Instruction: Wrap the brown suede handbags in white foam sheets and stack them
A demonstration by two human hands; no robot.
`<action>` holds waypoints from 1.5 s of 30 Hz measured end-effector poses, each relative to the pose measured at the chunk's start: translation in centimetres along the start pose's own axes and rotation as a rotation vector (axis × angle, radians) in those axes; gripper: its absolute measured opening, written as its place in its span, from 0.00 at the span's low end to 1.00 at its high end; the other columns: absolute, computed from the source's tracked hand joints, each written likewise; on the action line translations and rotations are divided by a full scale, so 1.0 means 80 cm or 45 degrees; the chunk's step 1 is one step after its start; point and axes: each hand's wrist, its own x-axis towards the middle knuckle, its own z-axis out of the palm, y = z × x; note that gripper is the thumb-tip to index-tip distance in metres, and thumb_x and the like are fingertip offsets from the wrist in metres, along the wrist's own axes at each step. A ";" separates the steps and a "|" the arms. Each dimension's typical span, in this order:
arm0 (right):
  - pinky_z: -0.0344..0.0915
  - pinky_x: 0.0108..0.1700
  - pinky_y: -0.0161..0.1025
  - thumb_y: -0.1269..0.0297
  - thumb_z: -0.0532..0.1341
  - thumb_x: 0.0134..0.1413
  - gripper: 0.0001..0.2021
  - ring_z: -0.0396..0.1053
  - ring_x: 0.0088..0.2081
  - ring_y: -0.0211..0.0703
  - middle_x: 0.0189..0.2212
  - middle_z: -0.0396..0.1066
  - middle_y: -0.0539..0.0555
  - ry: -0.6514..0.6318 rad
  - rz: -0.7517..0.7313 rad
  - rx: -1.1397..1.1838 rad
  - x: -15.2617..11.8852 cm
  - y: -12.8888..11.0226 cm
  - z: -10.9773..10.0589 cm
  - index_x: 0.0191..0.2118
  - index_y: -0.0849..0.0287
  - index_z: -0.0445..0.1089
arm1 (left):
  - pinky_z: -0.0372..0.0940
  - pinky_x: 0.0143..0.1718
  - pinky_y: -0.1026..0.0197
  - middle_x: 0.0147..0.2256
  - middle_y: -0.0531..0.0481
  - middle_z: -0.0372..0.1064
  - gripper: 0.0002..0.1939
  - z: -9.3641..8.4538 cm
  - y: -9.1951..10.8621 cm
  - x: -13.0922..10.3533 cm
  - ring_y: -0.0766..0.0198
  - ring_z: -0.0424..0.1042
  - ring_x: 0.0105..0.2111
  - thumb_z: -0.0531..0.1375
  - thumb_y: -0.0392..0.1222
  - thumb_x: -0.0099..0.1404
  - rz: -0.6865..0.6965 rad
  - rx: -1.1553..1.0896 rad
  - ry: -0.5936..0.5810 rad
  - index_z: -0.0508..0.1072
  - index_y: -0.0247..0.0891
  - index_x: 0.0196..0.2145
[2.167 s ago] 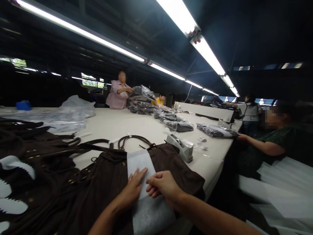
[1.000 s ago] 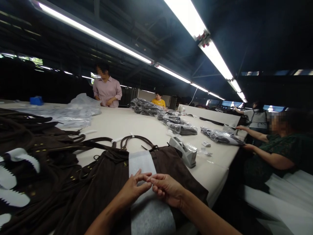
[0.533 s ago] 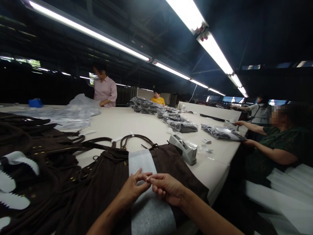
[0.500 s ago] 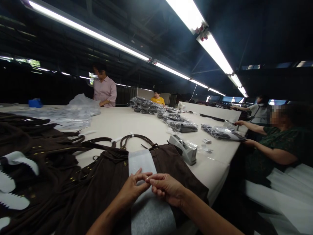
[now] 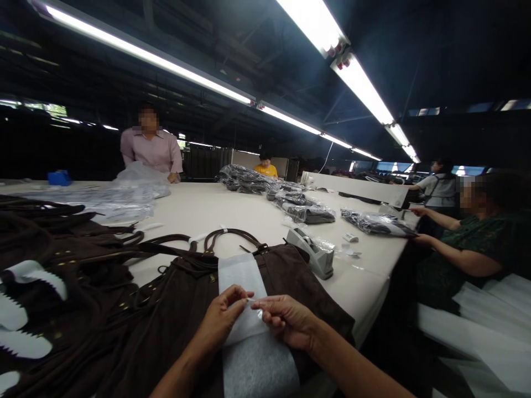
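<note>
Over the bag, my left hand [image 5: 226, 315] and my right hand [image 5: 288, 320] meet with fingertips pinched on a small strip of clear tape [image 5: 260, 314]. The strip is thin and mostly hidden by the fingers. Beneath them lies a dark brown fabric bag [image 5: 298, 293] with looped handles [image 5: 232, 229]. A white band of thin packing sheet [image 5: 261, 365] runs across the bag, one part overlapping the other below my hands. Just beyond the bag's right side stands a grey tape dispenser [image 5: 311, 254].
More brown bags [image 5: 83, 276] are heaped at left, with white toothed-edge pieces [image 5: 25, 337] on them. Clear plastic bags [image 5: 124, 193] and plastic-wrapped bags [image 5: 302, 207] lie on the white table [image 5: 199, 207]. White sheets [image 5: 477, 337] are at lower right. Several people stand around.
My left fingers have closed from a looser spread into a pinch, and a little of the tape now shows between my hands. The person in pink has moved left and turned.
</note>
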 end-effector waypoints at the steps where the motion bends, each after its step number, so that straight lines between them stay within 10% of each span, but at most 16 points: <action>1: 0.47 0.17 0.19 0.68 0.72 0.43 0.15 0.55 0.16 0.20 0.20 0.66 0.48 0.056 -0.006 -0.042 -0.002 0.001 0.004 0.37 0.71 0.75 | 0.63 0.52 0.54 0.42 0.44 0.75 0.12 0.000 -0.003 0.000 0.55 0.70 0.50 0.53 0.52 0.59 0.021 0.036 0.030 0.64 0.41 0.30; 6: 0.56 0.18 0.23 0.67 0.72 0.39 0.12 0.63 0.17 0.28 0.18 0.70 0.54 0.319 -0.089 -0.218 -0.013 0.017 0.029 0.26 0.70 0.71 | 0.62 0.52 0.55 0.42 0.48 0.74 0.10 0.003 -0.012 -0.002 0.58 0.71 0.46 0.54 0.48 0.61 0.174 0.274 0.070 0.71 0.42 0.36; 22: 0.63 0.16 0.28 0.80 0.62 0.48 0.21 0.65 0.13 0.36 0.18 0.71 0.52 0.686 0.061 -0.260 -0.018 0.044 0.069 0.40 0.58 0.50 | 0.49 0.64 0.41 0.49 0.49 0.72 0.08 -0.002 -0.026 -0.005 0.52 0.58 0.61 0.53 0.40 0.62 0.295 0.620 -0.185 0.71 0.44 0.32; 37: 0.58 0.13 0.26 0.76 0.64 0.39 0.09 0.63 0.11 0.34 0.10 0.66 0.47 0.400 0.177 -0.861 0.022 0.044 0.029 0.20 0.60 0.64 | 0.49 0.64 0.39 0.51 0.45 0.71 0.05 0.002 -0.013 -0.006 0.49 0.57 0.62 0.55 0.34 0.58 0.215 0.799 -0.202 0.71 0.41 0.29; 45: 0.56 0.19 0.29 0.69 0.60 0.48 0.05 0.59 0.13 0.34 0.10 0.60 0.44 0.149 0.025 -1.342 -0.028 0.024 0.035 0.24 0.60 0.69 | 0.44 0.65 0.41 0.51 0.48 0.72 0.08 0.003 -0.021 -0.005 0.53 0.57 0.62 0.55 0.31 0.57 0.141 0.749 -0.136 0.71 0.41 0.30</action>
